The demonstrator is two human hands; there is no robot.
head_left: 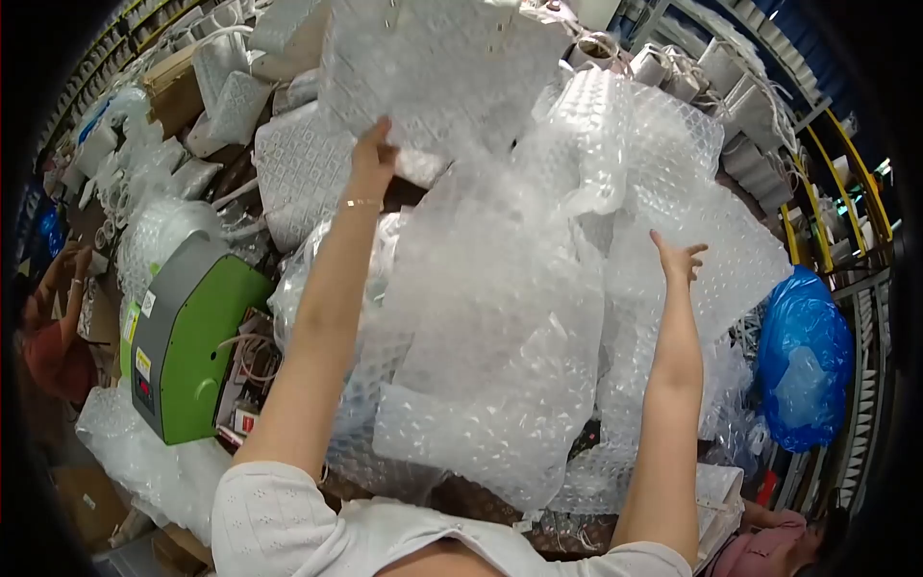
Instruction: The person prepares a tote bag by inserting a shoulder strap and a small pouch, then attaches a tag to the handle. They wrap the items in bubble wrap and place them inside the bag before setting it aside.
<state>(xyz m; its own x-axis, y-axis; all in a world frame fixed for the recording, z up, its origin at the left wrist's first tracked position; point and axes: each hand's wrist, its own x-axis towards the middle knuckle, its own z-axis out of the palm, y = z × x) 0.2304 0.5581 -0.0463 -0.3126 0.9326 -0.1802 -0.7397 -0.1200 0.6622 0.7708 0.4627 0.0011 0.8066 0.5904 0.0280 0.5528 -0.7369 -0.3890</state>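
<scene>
My left hand (375,157) reaches far forward, fingers stretched out and apart, at the lower edge of a pale, blurred bubble-wrap sheet (437,67). No grip on that sheet shows. Beside this hand lies a white quilted bag (296,168). My right hand (680,260) is spread over a wide bubble-wrap sheet (740,236) on the right, with nothing in it. Between my arms, a large bubble-wrap piece (490,298) covers the middle of the pile. Its near edge looks folded over.
A green and grey machine (197,351) stands at my left. White bags and rolls crowd the back, some by a yellow-edged rack (832,192). A blue plastic bag (806,361) sits at right. Other people are at far left (62,327) and lower right (769,548).
</scene>
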